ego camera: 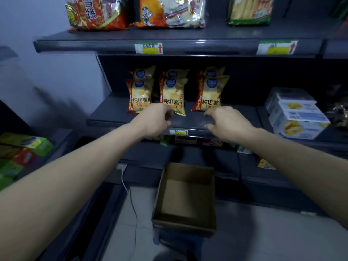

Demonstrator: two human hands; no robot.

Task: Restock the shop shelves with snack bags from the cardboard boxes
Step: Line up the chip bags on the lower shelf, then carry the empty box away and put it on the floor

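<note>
**Inspector:** Status of the restock?

**Operator:** I count three rows of chip bags (pixel 174 97) standing two deep on the middle shelf (pixel 111 113). The cardboard box (pixel 185 200) on the floor (pixel 263 242) shows a bare bottom (no bags in it).

**Inspector:** Grips?

**Operator:** Left hand (pixel 154 120) and right hand (pixel 227 123) hover at the shelf front. Fingers are loosely curled, each grip released and holding nothing. I judge this box finished, with bare shelf rightward left to fill.

the left hand (pixel 154 121) and right hand (pixel 227 123) are bare, and so are both forearms (pixel 84 176) as far as they show, either side of the cardboard box (pixel 183 226). just below the box is blurred blue cloth (pixel 178 245), perhaps trousers.
</note>
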